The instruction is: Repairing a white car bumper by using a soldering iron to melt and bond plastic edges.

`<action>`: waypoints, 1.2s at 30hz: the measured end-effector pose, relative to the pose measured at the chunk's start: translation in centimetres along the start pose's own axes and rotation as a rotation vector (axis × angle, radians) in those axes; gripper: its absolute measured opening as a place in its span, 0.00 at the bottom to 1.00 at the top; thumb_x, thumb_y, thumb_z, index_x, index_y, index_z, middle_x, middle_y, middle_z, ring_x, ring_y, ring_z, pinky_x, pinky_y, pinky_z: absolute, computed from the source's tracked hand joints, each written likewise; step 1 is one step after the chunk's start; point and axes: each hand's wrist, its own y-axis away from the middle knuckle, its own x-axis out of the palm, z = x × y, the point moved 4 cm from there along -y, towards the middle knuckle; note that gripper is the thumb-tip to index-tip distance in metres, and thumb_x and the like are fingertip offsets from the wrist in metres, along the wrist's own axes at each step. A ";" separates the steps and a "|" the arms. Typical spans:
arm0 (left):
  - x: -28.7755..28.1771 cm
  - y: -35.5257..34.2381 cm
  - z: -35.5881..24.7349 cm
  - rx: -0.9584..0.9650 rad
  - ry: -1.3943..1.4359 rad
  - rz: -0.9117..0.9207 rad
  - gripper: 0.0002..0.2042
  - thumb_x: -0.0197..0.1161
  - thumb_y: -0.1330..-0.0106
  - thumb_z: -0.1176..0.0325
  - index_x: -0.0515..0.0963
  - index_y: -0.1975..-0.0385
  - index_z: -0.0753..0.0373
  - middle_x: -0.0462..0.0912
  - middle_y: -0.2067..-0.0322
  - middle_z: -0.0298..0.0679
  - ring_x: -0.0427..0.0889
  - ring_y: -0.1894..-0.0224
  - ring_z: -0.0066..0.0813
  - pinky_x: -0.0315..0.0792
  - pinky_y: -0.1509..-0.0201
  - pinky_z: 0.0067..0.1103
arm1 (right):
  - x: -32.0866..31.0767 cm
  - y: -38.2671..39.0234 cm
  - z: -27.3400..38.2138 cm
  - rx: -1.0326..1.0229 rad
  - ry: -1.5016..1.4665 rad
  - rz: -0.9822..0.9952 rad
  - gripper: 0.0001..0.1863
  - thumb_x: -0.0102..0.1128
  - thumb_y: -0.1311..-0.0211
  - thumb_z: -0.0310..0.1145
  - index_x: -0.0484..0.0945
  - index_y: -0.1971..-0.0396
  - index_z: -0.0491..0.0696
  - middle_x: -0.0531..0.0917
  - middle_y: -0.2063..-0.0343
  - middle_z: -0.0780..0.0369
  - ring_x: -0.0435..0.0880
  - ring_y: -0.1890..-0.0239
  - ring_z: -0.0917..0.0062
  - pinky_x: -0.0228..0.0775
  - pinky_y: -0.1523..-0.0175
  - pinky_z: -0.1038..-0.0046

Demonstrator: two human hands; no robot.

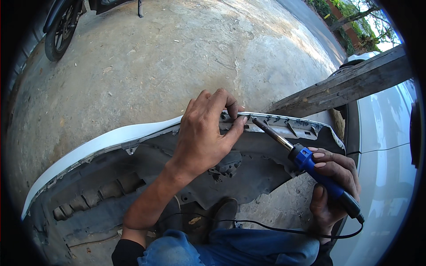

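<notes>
Bumper [102,141] is partly hidden behind the left forearm [153,195]

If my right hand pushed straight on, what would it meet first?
Probably the white bumper lip, via the soldering iron; your left hand looks just beyond, but depth is unclear.

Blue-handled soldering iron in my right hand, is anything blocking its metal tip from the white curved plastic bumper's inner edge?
Nothing visible: the soldering iron in your right hand has its metal tip at the inner edge of the bumper, though contact is unclear. Your left hand sits beside the tip, not between.
</notes>
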 end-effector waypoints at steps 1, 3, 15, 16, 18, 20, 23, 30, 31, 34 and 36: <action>0.0 0.0 0.0 -0.001 -0.001 0.001 0.11 0.72 0.41 0.74 0.73 0.66 0.61 0.82 0.68 0.35 0.80 0.60 0.34 0.71 0.51 0.32 | 0.0 0.0 -0.1 0.000 0.000 -0.007 0.14 0.68 0.41 0.34 0.85 0.57 0.44 0.84 0.57 0.52 0.87 0.50 0.55 0.80 0.42 0.53; 0.1 0.0 0.0 -0.003 -0.002 0.003 0.11 0.72 0.41 0.74 0.73 0.66 0.61 0.82 0.68 0.35 0.80 0.60 0.34 0.71 0.51 0.32 | 0.0 0.1 -0.2 -0.006 0.003 -0.008 0.13 0.68 0.41 0.34 0.85 0.58 0.44 0.84 0.58 0.52 0.88 0.50 0.55 0.80 0.42 0.53; 0.1 0.1 0.1 -0.014 -0.002 0.008 0.11 0.72 0.41 0.74 0.74 0.66 0.62 0.83 0.68 0.36 0.80 0.59 0.34 0.72 0.50 0.32 | 0.3 0.0 -0.4 -0.015 -0.001 -0.040 0.14 0.68 0.40 0.36 0.85 0.59 0.43 0.85 0.59 0.52 0.89 0.53 0.56 0.81 0.44 0.53; 0.0 0.1 0.2 -0.013 -0.005 0.010 0.11 0.72 0.41 0.74 0.74 0.66 0.62 0.83 0.68 0.36 0.81 0.59 0.34 0.72 0.50 0.32 | 0.3 0.1 -0.5 -0.016 0.011 -0.043 0.14 0.68 0.40 0.37 0.85 0.59 0.43 0.85 0.59 0.52 0.89 0.53 0.56 0.81 0.44 0.53; 0.0 0.1 0.2 -0.013 -0.006 0.013 0.11 0.72 0.41 0.74 0.74 0.65 0.62 0.83 0.68 0.36 0.81 0.59 0.34 0.72 0.50 0.32 | 0.4 0.0 -0.5 -0.013 0.006 -0.052 0.14 0.68 0.39 0.37 0.85 0.60 0.43 0.85 0.60 0.52 0.89 0.54 0.57 0.82 0.44 0.54; 0.0 0.1 0.2 -0.005 -0.009 0.012 0.11 0.71 0.40 0.74 0.73 0.66 0.62 0.83 0.68 0.36 0.81 0.58 0.34 0.72 0.50 0.32 | 0.4 -0.1 -0.5 -0.011 0.003 -0.062 0.14 0.68 0.39 0.37 0.85 0.60 0.43 0.84 0.60 0.52 0.89 0.54 0.57 0.82 0.45 0.54; 0.0 0.1 0.1 -0.005 0.001 0.014 0.11 0.71 0.40 0.74 0.73 0.65 0.62 0.83 0.68 0.37 0.82 0.58 0.34 0.72 0.50 0.32 | 0.3 -0.3 -0.3 -0.013 0.032 -0.066 0.14 0.68 0.39 0.38 0.84 0.60 0.42 0.84 0.62 0.52 0.89 0.54 0.57 0.82 0.45 0.54; 0.1 0.1 0.1 0.006 0.000 0.018 0.11 0.71 0.41 0.75 0.73 0.65 0.62 0.83 0.68 0.37 0.82 0.58 0.35 0.71 0.50 0.33 | 0.4 -0.4 -0.3 -0.004 0.019 -0.056 0.14 0.69 0.39 0.36 0.84 0.60 0.42 0.83 0.61 0.52 0.89 0.54 0.57 0.82 0.46 0.54; 0.1 0.1 0.1 0.009 -0.001 0.012 0.11 0.71 0.41 0.75 0.73 0.65 0.62 0.83 0.68 0.37 0.82 0.58 0.35 0.71 0.50 0.33 | 0.4 -0.4 -0.3 -0.006 0.020 -0.052 0.14 0.68 0.39 0.36 0.84 0.59 0.42 0.83 0.61 0.52 0.89 0.54 0.57 0.82 0.45 0.53; 0.1 0.1 0.2 0.008 -0.005 0.009 0.11 0.71 0.41 0.75 0.73 0.66 0.62 0.83 0.68 0.37 0.81 0.59 0.35 0.71 0.50 0.33 | 0.4 -0.4 -0.2 -0.013 0.032 -0.039 0.14 0.68 0.39 0.36 0.84 0.59 0.42 0.83 0.61 0.52 0.89 0.54 0.57 0.82 0.45 0.53; 0.1 0.1 0.2 0.006 -0.007 0.010 0.11 0.71 0.41 0.75 0.73 0.66 0.62 0.83 0.68 0.37 0.81 0.59 0.35 0.71 0.50 0.33 | 0.4 -0.4 -0.3 -0.012 0.026 -0.038 0.14 0.68 0.39 0.36 0.84 0.59 0.42 0.83 0.61 0.52 0.89 0.54 0.57 0.82 0.45 0.54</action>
